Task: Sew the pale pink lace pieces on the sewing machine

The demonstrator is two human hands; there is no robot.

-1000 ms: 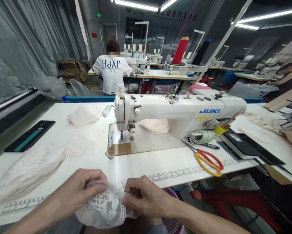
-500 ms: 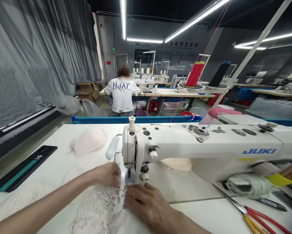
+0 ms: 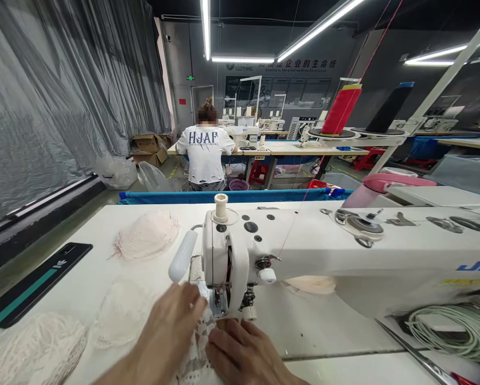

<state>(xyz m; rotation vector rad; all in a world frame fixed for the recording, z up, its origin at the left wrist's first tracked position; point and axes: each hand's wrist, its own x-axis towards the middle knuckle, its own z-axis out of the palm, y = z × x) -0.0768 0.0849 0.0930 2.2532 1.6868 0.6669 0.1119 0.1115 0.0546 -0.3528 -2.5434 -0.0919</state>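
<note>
While the left hand (image 3: 173,315) and right hand (image 3: 243,353) flank it, lace (image 3: 195,369) sits at the needle end

White table (image 3: 99,267): spans the lower frame. Sewing machine (image 3: 304,235): centre to right edge, needle end toward the hands. Lace pile (image 3: 39,347): lower left, likely kept there within left-hand reach. Pale pink piece (image 3: 145,235): left of centre, apart from the pile.

Left hand, lower centre: fingers bent down at the lace; pinched or merely resting, cannot tell, undersides hidden. Right hand, just right of it: palm down, fingers laid out rather than closed, probably steadying the fabric flat. Lace: bottom centre, between the hands, partly covered, running up toward the presser foot (image 3: 220,307), the smallest item noted.
</note>
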